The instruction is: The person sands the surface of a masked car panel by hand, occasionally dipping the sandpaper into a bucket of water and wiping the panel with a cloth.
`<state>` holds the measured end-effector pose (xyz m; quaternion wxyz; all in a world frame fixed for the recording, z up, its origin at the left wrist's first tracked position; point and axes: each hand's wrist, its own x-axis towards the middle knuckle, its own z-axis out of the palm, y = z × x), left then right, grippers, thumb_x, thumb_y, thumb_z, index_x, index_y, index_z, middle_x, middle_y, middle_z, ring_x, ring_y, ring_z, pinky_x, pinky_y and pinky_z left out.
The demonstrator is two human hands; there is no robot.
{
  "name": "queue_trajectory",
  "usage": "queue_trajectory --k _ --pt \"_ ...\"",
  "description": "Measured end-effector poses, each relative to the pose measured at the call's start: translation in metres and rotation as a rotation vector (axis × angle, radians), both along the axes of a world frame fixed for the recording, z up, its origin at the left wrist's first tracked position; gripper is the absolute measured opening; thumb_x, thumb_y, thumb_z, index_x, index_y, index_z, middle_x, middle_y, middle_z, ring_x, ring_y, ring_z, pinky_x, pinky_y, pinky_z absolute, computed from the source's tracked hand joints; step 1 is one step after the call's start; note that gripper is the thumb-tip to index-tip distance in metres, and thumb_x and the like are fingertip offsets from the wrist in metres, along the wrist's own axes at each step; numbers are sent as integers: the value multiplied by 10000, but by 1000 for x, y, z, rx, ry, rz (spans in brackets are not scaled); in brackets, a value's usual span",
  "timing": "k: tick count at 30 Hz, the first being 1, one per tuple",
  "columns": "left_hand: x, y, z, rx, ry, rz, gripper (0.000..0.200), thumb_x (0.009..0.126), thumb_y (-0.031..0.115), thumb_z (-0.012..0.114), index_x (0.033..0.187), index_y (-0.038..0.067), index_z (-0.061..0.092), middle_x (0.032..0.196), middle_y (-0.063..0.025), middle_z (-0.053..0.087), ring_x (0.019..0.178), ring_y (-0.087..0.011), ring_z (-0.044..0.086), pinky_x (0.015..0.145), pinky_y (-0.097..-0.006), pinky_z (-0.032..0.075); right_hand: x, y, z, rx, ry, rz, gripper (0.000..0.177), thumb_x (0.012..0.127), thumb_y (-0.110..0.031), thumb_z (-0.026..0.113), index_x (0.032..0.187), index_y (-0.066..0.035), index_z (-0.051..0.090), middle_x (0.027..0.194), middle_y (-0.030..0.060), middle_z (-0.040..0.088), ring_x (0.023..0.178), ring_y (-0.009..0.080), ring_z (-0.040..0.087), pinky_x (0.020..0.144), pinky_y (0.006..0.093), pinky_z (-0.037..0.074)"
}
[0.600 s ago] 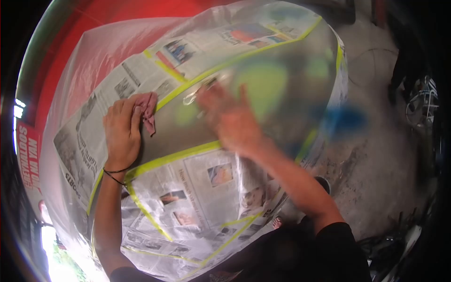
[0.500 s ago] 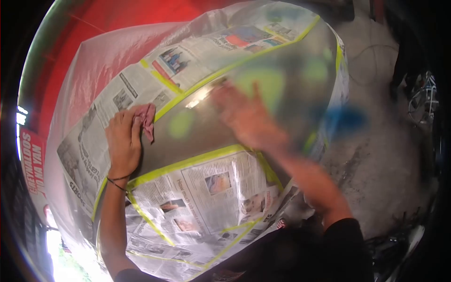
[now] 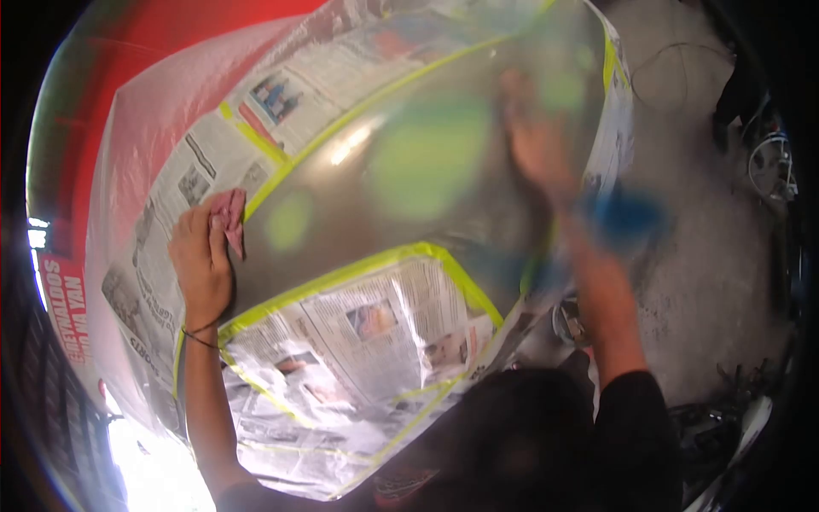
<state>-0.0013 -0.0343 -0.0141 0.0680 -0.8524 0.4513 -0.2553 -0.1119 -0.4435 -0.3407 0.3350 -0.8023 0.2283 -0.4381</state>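
My left hand [image 3: 202, 256] rests on taped newspaper, its fingers closed round a crumpled pink cloth [image 3: 229, 220] at the edge of a grey car body panel [image 3: 333, 213]. Three pale green patches [image 3: 431, 158] show on that panel. Over its right part lies my right hand [image 3: 537, 141], smeared by motion, with fingers stretched away from me and no object visible in it. Bright yellow-green masking tape [image 3: 341, 286] borders the bare area. Beyond the tape, newspaper [image 3: 367, 341] covers the surface on both the near and far sides.
Clear plastic sheeting [image 3: 162, 111] drapes over a red surface [image 3: 200, 34] at the upper left. Grey concrete floor [image 3: 682, 256] extends along the right, with a loose cable [image 3: 674, 51] on it. Lettering stands on a red sign [image 3: 66, 307] at the left. A blurred blue patch [image 3: 623, 218] overlays the view.
My right hand has moved across the panel to the right and away from me, uncovering the large green patch. My left hand still holds the pink cloth at the panel's edge. The view has shifted slightly.
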Motion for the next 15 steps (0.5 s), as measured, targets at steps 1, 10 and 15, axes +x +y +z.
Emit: queue_trajectory --k 1,10,15 --pt "0 -1 0 3 -31 -6 324 1116 198 531 1379 88 683 1227 -177 690 1180 -404 626 1008 -501 453 -6 -21 4 66 78 -27 581 1112 -293 493 1681 -183 457 1767 70 411 1658 332 318 1283 783 76" --pt "2 -3 -2 -19 -42 -50 320 1120 198 532 1368 76 693 1229 -201 708 1160 -413 656 1005 -503 483 -80 136 -76 -298 315 -15 617 1112 -329 526 1697 -163 423 1802 92 333 1654 348 308 1288 771 77" --pt "1 0 -2 -14 -65 -55 316 1121 206 546 1370 97 705 1229 -198 715 1159 -405 671 1004 -496 501 -30 24 -35 34 200 -48 515 1200 -288 359 1695 -157 416 1795 71 347 1655 334 308 1298 756 69"
